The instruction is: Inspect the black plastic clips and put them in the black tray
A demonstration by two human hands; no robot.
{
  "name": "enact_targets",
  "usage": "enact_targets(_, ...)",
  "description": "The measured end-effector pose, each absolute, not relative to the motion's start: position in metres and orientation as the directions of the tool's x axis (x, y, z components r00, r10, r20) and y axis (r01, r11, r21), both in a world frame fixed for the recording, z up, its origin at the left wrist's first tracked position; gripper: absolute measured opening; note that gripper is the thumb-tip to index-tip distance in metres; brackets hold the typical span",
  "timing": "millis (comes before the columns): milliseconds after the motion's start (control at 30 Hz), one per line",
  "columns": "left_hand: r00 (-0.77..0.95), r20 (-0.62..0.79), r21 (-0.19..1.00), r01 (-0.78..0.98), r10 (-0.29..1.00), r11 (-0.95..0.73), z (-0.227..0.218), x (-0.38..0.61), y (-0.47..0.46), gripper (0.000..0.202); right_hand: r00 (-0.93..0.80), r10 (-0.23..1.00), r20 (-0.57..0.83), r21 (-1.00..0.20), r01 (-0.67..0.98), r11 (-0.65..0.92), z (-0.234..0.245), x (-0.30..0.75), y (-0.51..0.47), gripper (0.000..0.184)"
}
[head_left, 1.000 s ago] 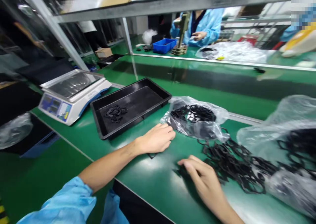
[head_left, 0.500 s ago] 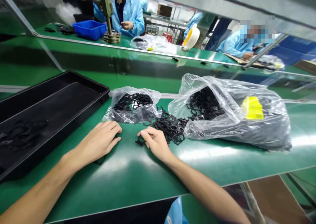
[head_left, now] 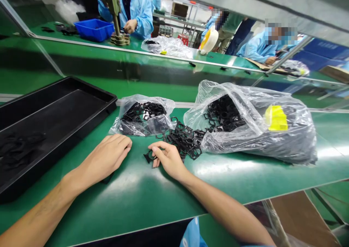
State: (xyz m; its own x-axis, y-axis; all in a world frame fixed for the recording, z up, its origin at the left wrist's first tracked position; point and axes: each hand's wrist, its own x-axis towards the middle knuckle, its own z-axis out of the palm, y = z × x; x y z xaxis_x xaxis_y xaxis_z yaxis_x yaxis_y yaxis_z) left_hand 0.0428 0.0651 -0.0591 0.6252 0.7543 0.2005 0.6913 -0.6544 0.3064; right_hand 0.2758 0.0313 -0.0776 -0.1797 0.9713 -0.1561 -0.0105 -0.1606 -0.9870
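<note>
My right hand (head_left: 168,159) pinches a black part (head_left: 147,158) that juts from my grip toward nine o'clock, with my curled left hand (head_left: 110,154) beyond it, its hold hidden so I cannot tell.

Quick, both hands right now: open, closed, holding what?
Left hand: fingers curled under; a dark piece shows below it, but whether it is held cannot be told.
Right hand: closed, holding a black part with thumb and fingers.
</note>
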Motion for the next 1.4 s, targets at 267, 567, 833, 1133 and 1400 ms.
enact_targets(267, 0.575, 0.295, 0.383, 0.660, 0.763, -0.646, -0.066, 0.050, 0.070, 0.025, -0.215, 0.968, -0.130, -0.991, 0.029, -0.127, -0.078, 0.276, 0.031, 0.024)
enact_targets(567, 0.324, 0.421, 0.568, 0.634, 0.847, -0.525, -0.062, 0.055, 0.063, 0.022, -0.269, 0.951, 0.155, -0.855, 0.446, 0.265, -0.067, 0.281, 0.027, 0.020)
enact_targets(833, 0.457, 0.455, 0.432, 0.638, 0.765, -0.638, -0.066, 0.053, 0.068, 0.021, -0.320, 0.927, 0.194, -0.802, 0.493, 0.338, -0.070, 0.282, 0.025, 0.023)
enact_targets(1133, 0.437, 0.498, 0.380, 0.667, 0.749, -0.641, -0.057, 0.048, 0.066, 0.017, -0.252, 0.948, 0.192, -0.861, 0.421, 0.287, -0.068, 0.279, 0.024, 0.019)
enact_targets(1400, 0.439, 0.525, 0.353, 0.668, 0.730, -0.655, -0.057, 0.048, 0.066, 0.013, -0.215, 0.965, 0.150, -0.899, 0.377, 0.224, -0.067, 0.278, 0.025, 0.006)
